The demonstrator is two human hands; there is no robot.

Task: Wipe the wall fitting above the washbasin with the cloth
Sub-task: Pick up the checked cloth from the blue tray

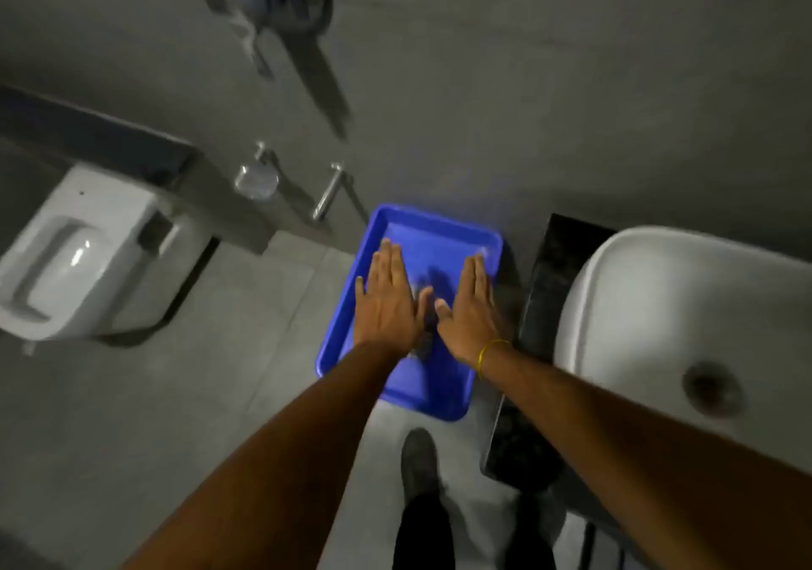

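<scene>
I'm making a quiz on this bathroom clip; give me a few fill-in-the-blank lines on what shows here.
1. Both hands, left hand and right hand, are held flat and ___ over the tray.
2. The tray's colour is ___.
3. A yellow band sits on the ___ wrist.
4. The white washbasin lies to the person's ___.

Missing words: open; blue; right; right

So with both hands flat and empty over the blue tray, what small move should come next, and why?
Probably lower one hand to pick up the cloth. Left hand and right hand are open and hold nothing above the blue tray; a blurred dark shape between them may be the cloth.
</scene>
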